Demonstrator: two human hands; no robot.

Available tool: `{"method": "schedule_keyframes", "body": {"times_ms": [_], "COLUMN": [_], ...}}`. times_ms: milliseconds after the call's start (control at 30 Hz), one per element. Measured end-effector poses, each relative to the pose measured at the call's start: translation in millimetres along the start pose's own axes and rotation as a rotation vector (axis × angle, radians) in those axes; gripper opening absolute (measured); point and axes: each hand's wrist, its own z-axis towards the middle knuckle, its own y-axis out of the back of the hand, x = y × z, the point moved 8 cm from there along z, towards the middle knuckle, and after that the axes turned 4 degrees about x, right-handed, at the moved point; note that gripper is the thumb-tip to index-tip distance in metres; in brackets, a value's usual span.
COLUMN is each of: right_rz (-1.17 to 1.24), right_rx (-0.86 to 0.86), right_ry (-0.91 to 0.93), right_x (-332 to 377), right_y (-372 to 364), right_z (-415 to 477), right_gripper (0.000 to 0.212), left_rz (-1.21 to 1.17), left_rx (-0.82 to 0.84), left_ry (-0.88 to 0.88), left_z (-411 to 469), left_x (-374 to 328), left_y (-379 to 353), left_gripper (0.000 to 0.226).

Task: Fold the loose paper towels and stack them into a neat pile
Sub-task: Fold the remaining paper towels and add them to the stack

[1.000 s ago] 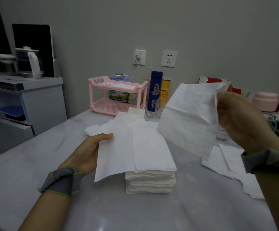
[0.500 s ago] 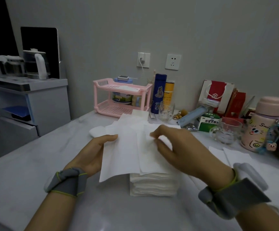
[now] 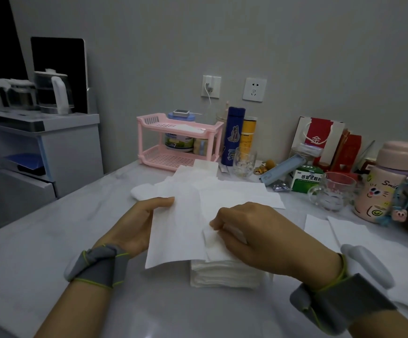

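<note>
Nearer 6 o'clock than before, right hand (image 3: 254, 230) pinching top towel (image 3: 213, 242) by a corner. On table (image 3: 51, 240), pile (image 3: 224, 274) at centre, loose towels (image 3: 344, 230) at 3 o'clock. Sheet (image 3: 176, 235) overhanging at 9 o'clock, gripped by left hand (image 3: 137, 225). Light, limp, tearable: pinch at corners.

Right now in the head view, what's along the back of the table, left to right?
Pink rack → blue flask → yellow canister → green box → glass mug → pink-lidded bottle.
</note>
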Motion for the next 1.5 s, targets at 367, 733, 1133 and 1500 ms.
{"method": "schedule_keyframes", "body": {"times_ms": [367,733,1133,1500], "right_rz": [0.458,0.369,0.256,0.080], "right_rx": [-0.002,0.201,0.085,0.468], "right_ry": [-0.203,-0.103,-0.783,-1.013], "right_x": [-26,-16,-177,-215], "right_y": [9,-2,35,-53], "right_z": [-1,-1,-72,-98], "right_gripper": [0.021,0.018,0.014,0.042], "left_rz": [-0.261,-0.382,-0.316,-0.347], "left_rx": [0.157,0.768,0.053,-0.072], "left_ry": [0.041,0.228,0.005,-0.012], "left_z": [-3,-24,6,7], "left_x": [-2,-1,-3,2], "left_y": [-8,-61,-1,7], "left_gripper": [0.063,0.086,0.056,0.028]}}
